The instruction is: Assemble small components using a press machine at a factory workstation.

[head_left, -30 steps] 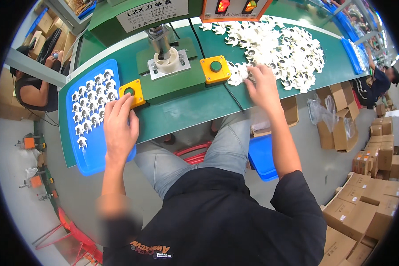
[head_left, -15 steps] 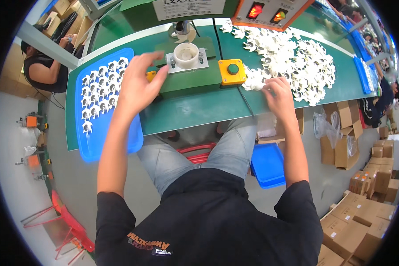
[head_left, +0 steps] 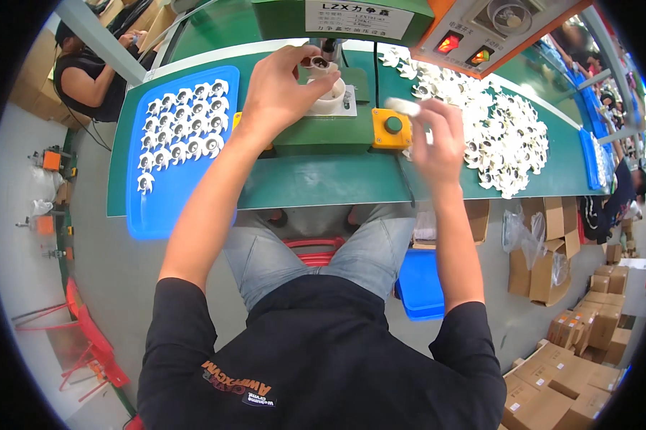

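My left hand [head_left: 276,93] reaches over the press, its thumb and fingers closed about a white finned impeller [head_left: 321,65] with a dark centre, just under the press rod [head_left: 329,47]. Right below it, a round white cup-shaped holder [head_left: 329,104] stands on the metal plate of the green press base; my fingers partly cover it. Raised above the bench's right part, my right hand [head_left: 440,140] pinches another white impeller [head_left: 403,107], smeared by motion. Beside that hand is a yellow box with a green button [head_left: 392,125].
A blue tray [head_left: 183,208] with rows of impellers lies on the left of the green bench. At right spreads a heap of white impellers [head_left: 506,136]. An orange control box [head_left: 481,32] overhangs the bench. Another person [head_left: 86,79] sits at far left. Cartons [head_left: 552,380] stand at lower right.
My left hand has moved right from beside the press and closed on the impeller under the rod. My right hand has lifted an impeller from the heap's edge and moved left.
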Demonstrator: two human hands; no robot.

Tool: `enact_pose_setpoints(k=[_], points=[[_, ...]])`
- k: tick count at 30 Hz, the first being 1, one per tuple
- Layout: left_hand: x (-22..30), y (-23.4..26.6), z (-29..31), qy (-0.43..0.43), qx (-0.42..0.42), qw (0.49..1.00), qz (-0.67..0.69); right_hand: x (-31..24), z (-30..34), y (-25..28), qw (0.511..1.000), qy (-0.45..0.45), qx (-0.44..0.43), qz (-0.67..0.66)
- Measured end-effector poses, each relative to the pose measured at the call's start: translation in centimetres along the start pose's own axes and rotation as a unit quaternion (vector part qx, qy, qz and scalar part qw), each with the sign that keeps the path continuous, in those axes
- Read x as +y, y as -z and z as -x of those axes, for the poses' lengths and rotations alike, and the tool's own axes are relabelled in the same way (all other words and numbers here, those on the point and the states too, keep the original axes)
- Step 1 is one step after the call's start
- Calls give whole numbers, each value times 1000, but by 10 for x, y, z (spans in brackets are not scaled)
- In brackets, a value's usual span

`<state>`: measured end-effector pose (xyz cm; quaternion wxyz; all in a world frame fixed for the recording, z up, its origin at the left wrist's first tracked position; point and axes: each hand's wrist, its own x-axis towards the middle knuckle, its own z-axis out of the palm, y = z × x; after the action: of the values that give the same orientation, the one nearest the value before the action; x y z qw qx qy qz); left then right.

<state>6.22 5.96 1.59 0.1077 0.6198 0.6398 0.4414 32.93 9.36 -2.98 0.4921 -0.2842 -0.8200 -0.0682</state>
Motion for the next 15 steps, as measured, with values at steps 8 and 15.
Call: enact_pose_setpoints(k=[8, 15], points=[[-53, 81, 56, -37, 58, 993, -99, -18, -54, -80, 992, 86, 53, -75], [-116, 165, 138, 69, 54, 965, -247, -27, -51, -104, 987, 64, 126, -79]])
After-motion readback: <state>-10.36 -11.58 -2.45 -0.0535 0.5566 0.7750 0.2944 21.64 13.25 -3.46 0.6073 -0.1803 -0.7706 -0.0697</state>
